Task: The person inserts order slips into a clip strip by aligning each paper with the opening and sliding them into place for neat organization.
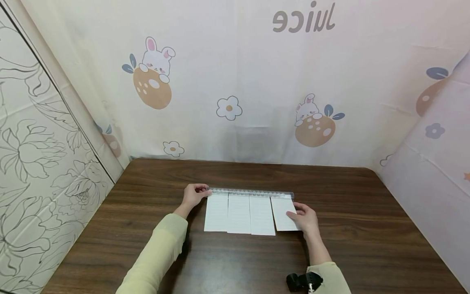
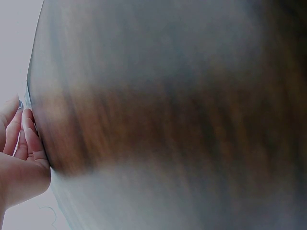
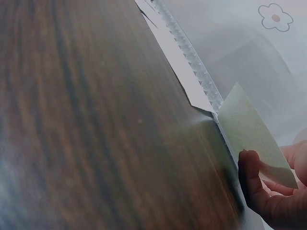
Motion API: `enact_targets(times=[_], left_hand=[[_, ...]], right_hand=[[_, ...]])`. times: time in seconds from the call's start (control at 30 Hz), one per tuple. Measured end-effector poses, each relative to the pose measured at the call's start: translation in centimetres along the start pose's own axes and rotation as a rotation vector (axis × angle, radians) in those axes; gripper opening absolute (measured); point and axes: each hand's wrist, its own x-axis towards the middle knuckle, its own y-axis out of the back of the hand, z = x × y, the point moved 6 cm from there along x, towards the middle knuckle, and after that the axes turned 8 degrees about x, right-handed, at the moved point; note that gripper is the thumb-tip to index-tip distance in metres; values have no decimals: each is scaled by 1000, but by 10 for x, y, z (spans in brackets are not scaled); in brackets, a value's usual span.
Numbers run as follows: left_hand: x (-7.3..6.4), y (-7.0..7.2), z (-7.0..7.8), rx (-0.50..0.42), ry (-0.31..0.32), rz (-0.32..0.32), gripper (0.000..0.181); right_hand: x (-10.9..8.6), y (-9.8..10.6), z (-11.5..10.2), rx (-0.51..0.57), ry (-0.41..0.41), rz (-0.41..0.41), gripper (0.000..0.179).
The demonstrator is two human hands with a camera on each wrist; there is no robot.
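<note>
A clear plastic strip (image 1: 253, 192) with a row of ridges lies across the dark wooden table. Several white lined paper slips (image 1: 238, 214) hang side by side from its near edge. At the strip's left end, my left hand (image 1: 192, 196) pinches it between thumb and fingers. My right hand (image 1: 307, 220) pinches the rightmost slip (image 1: 283, 214) by its right side; that slip's top edge meets the strip. In the right wrist view this slip (image 3: 252, 129) is raised off the table, tilted and bent slightly. The left wrist view shows little beyond the left fingers.
Bare wood of the table (image 1: 367, 228) surrounds the strip. Behind the table hangs a printed cloth (image 1: 253, 61), with more patterned cloth at both sides. A black device (image 1: 304, 281) is strapped at the right wrist.
</note>
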Motion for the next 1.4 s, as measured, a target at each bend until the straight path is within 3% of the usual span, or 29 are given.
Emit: enact_targets(times=[0.93,1.4], left_hand=[[1,0,-2,10,3,10,17],[1,0,-2,6,8,8,18]], right_hand=[[-2,-1,0,-10,-17,-17,47],[-5,10,-11,-100,95,6,41]])
